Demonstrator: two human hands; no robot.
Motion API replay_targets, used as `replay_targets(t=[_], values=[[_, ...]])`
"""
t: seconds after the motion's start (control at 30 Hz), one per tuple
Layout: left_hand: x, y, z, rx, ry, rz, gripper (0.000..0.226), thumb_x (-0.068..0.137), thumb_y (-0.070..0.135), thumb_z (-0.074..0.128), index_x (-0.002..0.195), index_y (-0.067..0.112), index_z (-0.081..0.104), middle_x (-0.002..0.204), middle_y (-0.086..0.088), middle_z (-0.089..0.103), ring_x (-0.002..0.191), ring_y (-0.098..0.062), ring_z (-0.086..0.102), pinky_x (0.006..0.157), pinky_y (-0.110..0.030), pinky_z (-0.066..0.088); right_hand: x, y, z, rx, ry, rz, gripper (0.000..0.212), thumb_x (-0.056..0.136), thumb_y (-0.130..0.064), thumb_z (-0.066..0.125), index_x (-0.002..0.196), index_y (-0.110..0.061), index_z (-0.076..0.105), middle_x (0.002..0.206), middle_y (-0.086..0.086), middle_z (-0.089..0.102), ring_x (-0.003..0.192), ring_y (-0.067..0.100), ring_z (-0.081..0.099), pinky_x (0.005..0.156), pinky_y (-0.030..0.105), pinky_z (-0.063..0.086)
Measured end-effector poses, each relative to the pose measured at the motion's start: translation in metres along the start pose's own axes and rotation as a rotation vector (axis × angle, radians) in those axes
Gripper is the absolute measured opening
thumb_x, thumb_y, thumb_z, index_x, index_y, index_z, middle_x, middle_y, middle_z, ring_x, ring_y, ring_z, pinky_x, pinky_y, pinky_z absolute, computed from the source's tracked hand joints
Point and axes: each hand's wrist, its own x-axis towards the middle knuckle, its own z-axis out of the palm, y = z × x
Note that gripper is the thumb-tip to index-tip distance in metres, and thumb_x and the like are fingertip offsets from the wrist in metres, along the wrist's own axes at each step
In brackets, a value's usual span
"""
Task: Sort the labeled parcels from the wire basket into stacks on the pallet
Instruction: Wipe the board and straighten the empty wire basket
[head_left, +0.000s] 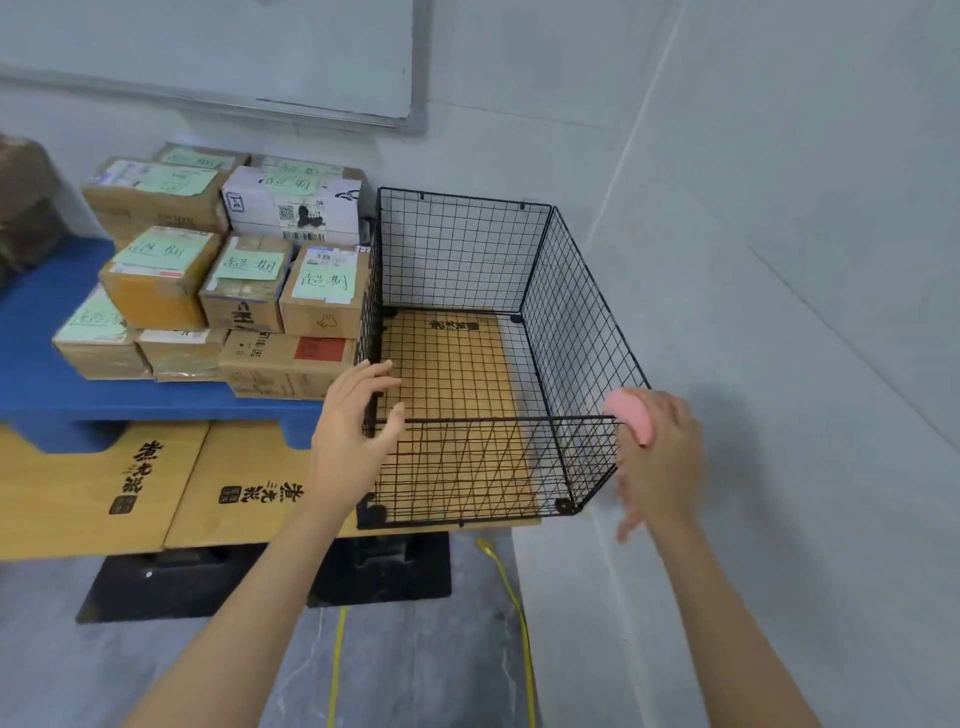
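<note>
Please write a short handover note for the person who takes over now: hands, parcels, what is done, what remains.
Left hand: open, holding nothing, at the near left corner of the wire basket.
Right hand: holds a small pink object, blurred, by the near right corner.
Labeled parcels: stacked on the blue pallet, left of the basket.
Done: no parcel shows in the basket.
Left: probably only checking the stacks.

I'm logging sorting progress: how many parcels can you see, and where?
10 parcels, all stacked on the blue pallet: four on top at the back, three in the front upper row, three beneath them. More may be hidden underneath or behind. The wire basket holds none.
</note>
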Motion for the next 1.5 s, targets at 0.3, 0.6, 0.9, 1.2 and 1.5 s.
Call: replay_targets(t=[0.3, 0.6, 0.9, 1.2, 1.5], values=[[-0.003, 0.003, 0.002, 0.018, 0.061, -0.008, 0.031, 0.09, 0.009, 0.061, 0.119, 0.019, 0.062, 0.134, 0.008, 0.058, 0.133, -0.011, 0.046, 0.114, -0.045, 0.035, -0.041, -0.078, 0.04, 0.106, -0.015, -0.095, 0.04, 0.08, -0.023, 0.068, 0.121, -0.024, 0.064, 0.125, -0.001, 0.056, 0.107, 0.021, 0.049, 0.079, 0.032, 0.052], [-0.005, 0.01, -0.001, 0.05, 0.029, -0.012, 0.04, 0.095, 0.009, 0.056, 0.119, 0.041, 0.052, 0.135, 0.005, 0.057, 0.132, -0.011, 0.046, 0.113, -0.042, 0.037, -0.02, -0.045, 0.009, 0.121, -0.196, -0.282, 0.051, 0.082, -0.025, 0.072, 0.13, -0.033, 0.059, 0.125, -0.007, 0.055, 0.111, 0.013, 0.047, 0.079, 0.028, 0.046], [-0.005, 0.01, -0.002, 0.076, 0.0, -0.034, 0.04, 0.095, 0.01, 0.056, 0.128, 0.032, 0.053, 0.139, 0.007, 0.054, 0.138, -0.009, 0.04, 0.114, -0.049, 0.035, 0.0, -0.002, 0.001, 0.097, -0.01, -0.072, 0.045, 0.076, -0.014, 0.073, 0.119, -0.026, 0.067, 0.119, 0.0, 0.06, 0.103, 0.027, 0.054, 0.072, 0.026, 0.04], [-0.009, 0.007, -0.023, 0.066, -0.192, -0.031, 0.074, 0.085, 0.052, 0.06, 0.151, 0.03, 0.033, 0.157, 0.015, 0.032, 0.147, -0.006, 0.022, 0.119, -0.044, 0.025, -0.031, -0.117, 0.034, 0.033, -0.302, -0.427, 0.045, 0.081, -0.035, 0.074, 0.124, -0.031, 0.062, 0.116, -0.005, 0.059, 0.105, 0.016, 0.053, 0.073, 0.025, 0.046], [-0.019, -0.019, -0.038, 0.06, -0.067, -0.053, 0.075, 0.084, 0.027, 0.074, 0.15, 0.023, 0.037, 0.153, 0.011, 0.039, 0.146, -0.008, 0.028, 0.118, -0.045, 0.03, 0.005, -0.172, 0.051, 0.097, -0.735, -0.762, 0.053, 0.084, -0.033, 0.068, 0.134, -0.04, 0.052, 0.127, -0.015, 0.047, 0.114, 0.008, 0.046, 0.086, 0.03, 0.045]])
